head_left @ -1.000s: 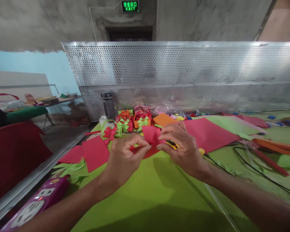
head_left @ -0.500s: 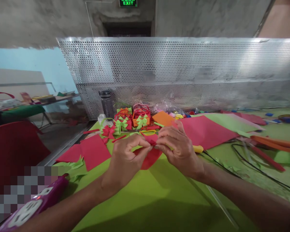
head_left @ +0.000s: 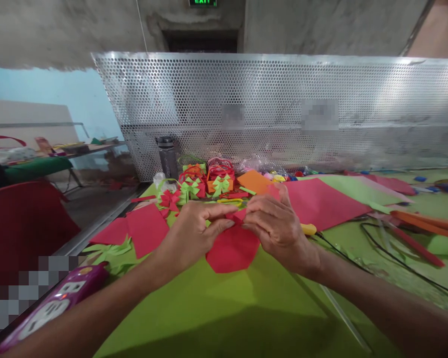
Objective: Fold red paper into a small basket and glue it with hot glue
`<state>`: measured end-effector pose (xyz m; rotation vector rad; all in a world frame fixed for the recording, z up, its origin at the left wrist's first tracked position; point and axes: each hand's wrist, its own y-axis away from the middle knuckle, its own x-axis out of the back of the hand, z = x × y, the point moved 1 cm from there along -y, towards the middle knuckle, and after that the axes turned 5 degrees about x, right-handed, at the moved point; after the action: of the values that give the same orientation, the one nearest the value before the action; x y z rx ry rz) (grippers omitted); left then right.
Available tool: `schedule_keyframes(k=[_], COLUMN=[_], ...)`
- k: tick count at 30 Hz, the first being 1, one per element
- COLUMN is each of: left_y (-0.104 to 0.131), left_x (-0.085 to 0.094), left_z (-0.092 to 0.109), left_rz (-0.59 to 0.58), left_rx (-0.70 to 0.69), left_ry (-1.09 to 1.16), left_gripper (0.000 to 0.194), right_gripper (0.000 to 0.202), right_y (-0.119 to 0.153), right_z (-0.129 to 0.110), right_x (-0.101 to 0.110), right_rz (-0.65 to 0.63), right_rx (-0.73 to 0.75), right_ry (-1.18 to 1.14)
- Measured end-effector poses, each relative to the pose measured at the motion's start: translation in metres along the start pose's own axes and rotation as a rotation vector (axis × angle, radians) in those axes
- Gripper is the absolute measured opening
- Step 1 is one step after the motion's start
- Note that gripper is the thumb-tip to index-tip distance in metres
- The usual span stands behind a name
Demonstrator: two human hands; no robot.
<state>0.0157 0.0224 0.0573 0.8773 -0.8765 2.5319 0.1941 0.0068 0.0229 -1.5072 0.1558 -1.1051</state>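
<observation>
Between my hands is a piece of red paper [head_left: 233,251] with a folded upper edge, its many-sided lower part facing me above the green tabletop [head_left: 194,313]. My left hand [head_left: 194,228] pinches the paper's upper left edge between thumb and fingers. On the other side, my right hand [head_left: 276,226] grips the upper right edge, fingers curled and thumb underneath. Part of the fold is hidden behind my fingers. Just beyond my hands stand small paper baskets [head_left: 220,185] with handles and green bows. A yellow-handled tool [head_left: 308,229] with a black cord lies beside my right hand.
Red sheets [head_left: 148,228] lie left, and a large red sheet [head_left: 321,201] lies right. A dark bottle [head_left: 167,156] stands before the perforated metal panel [head_left: 276,89]. A purple case [head_left: 59,303] sits near my left forearm. Orange-handled scissors [head_left: 425,221] and a clear stick [head_left: 345,318] are at right.
The red paper has tilted, so more of its lower face shows below my hands. My left fingers have straightened along its top edge. The view has shifted slightly.
</observation>
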Motion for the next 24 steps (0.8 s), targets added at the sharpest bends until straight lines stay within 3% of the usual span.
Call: schedule_keyframes(k=[4,9,18,24], left_y=[0.0012,0.0030,0.0009,0.0005], left_x=[0.0033,0.0050,-0.0011,-0.0031], left_z=[0.0003,0.0057,0.0036,0.0016], left_rz=[-0.058,-0.008,-0.053,-0.036], left_rx=[-0.092,-0.120,-0.296,-0.229], left_ry=[-0.226,-0.492,-0.429,-0.318], left_gripper=[0.020,0.016,0.020,0.016], right_gripper=[0.018,0.021,0.022,0.017], right_y=[-0.0008,-0.0031,-0.0033,-0.0063], right_z=[-0.0012,-0.0060,-0.0072,-0.0052], right_x=[0.0015,0.0032,0.0030,0.0028], right_rz=[-0.025,-0.102,-0.121,-0.096], right_rx=[0.019,-0.020,-0.077,-0.163], right_ry=[-0.001,-0.031,-0.093,-0.235])
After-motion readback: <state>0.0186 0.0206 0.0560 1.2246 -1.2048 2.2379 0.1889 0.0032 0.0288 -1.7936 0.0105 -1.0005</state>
